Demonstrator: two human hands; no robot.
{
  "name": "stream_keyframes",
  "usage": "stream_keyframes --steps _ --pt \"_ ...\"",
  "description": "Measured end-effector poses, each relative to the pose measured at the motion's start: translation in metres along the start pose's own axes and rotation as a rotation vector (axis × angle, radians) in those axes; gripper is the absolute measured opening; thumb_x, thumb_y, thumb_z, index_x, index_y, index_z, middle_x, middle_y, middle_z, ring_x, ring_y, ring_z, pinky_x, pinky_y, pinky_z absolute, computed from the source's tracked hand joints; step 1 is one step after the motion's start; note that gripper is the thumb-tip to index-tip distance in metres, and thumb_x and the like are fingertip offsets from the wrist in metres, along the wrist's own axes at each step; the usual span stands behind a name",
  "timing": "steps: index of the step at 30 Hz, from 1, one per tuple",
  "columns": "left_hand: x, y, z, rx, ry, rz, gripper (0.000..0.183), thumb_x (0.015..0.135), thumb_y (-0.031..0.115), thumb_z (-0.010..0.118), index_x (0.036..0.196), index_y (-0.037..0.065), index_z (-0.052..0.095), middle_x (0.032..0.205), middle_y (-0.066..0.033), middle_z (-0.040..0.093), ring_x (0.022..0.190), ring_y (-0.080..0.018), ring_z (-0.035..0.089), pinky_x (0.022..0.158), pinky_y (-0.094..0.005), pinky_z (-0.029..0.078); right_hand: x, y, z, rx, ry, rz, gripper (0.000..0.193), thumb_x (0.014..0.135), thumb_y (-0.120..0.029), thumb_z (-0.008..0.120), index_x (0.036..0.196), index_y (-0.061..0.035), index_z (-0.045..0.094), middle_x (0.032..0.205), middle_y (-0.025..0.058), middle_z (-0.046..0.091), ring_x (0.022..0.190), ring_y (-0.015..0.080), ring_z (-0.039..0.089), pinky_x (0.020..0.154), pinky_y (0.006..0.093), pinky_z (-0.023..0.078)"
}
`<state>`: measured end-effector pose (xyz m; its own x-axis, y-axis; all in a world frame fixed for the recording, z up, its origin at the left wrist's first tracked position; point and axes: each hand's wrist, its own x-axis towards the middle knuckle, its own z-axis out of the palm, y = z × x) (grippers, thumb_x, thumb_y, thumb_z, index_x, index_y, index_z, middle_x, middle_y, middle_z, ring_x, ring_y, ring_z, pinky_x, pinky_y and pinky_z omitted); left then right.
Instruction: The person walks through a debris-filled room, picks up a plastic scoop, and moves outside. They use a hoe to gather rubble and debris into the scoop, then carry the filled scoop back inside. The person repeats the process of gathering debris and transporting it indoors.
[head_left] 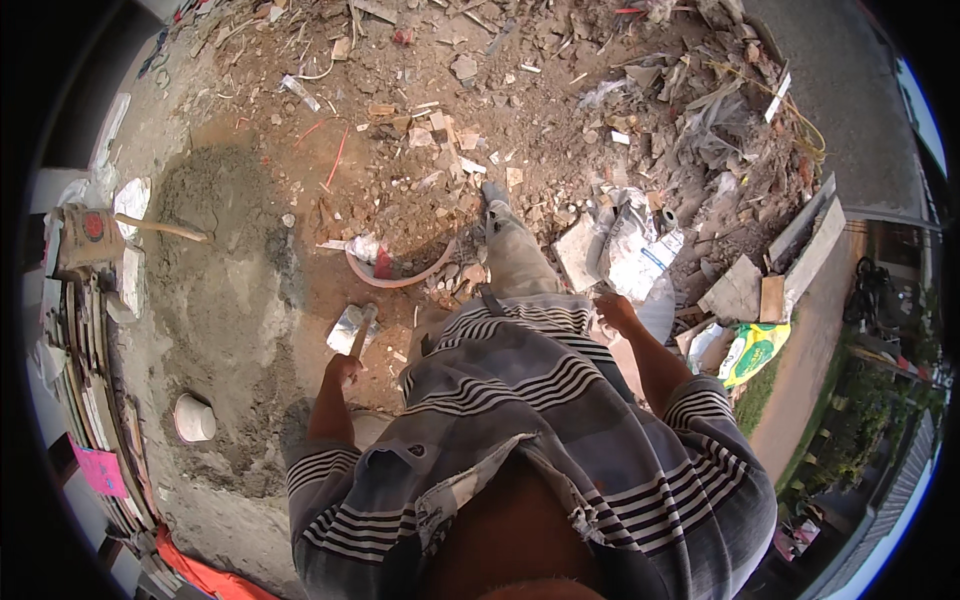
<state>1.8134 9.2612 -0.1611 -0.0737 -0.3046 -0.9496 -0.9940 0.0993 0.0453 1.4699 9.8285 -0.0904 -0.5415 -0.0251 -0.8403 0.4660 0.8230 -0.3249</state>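
Tan handle [362, 334] in left hand [346, 370], 1 pale tool head [342, 331] beyond grip

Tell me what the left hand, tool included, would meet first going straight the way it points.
Likely the near side of the curved reddish rim, ahead of the handled tool in the left hand, though depth is unclear.

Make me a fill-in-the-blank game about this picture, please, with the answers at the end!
1. The hand gripping the handle is the person's ____ hand.
2. The shirt has light and dark ____ across it.
3. The green and yellow bag lies on the person's ____ side.
4. The bright sheet at the far left is coloured ____.

Missing words: left; stripes; right; pink.
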Motion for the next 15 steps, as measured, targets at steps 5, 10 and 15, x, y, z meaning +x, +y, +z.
stream_keyframes --steps 5,10,15 --pt "-0.084 -0.01 -0.076 0.395 0.024 0.004 0.034 0.076 0.03 0.071 0.076 -0.004 0.069 0.06 -0.0116 0.066 0.053 -0.0196 0.065 0.054 -0.0347 0.052 0.04 -0.059 0.007 -0.206 0.027 -0.448 0.017 0.09 -0.02 0.061 0.099 -0.0067 0.067 0.098 0.011 0.066 0.09 0.0257 0.066 0.074 0.0383 0.053" --pt "-0.217 0.032 -0.132 0.536 -0.028 0.156 0.034 0.074 0.028 0.073 0.081 -0.004 0.069 0.059 -0.0126 0.065 0.053 -0.0234 0.066 0.056 -0.0361 0.051 0.044 -0.17 0.061 -0.231 0.187 -0.818 0.041 0.093 -0.035 0.057 0.108 0.0029 0.064 0.093 0.0176 0.069 0.084 0.0263 0.066 0.076 0.037 0.051" --pt "-0.316 0.144 -0.153 0.451 0.047 0.202 0.04 0.076 0.031 0.071 0.096 -0.003 0.067 0.066 -0.0158 0.066 0.057 -0.0286 0.067 0.061 -0.0383 0.052 0.05 -0.282 0.14 -0.491 -0.171 -0.925 0.048 0.092 -0.048 0.056 0.097 -0.0018 0.067 0.092 0.0181 0.068 0.089 0.0322 0.067 0.078 0.0404 0.051"
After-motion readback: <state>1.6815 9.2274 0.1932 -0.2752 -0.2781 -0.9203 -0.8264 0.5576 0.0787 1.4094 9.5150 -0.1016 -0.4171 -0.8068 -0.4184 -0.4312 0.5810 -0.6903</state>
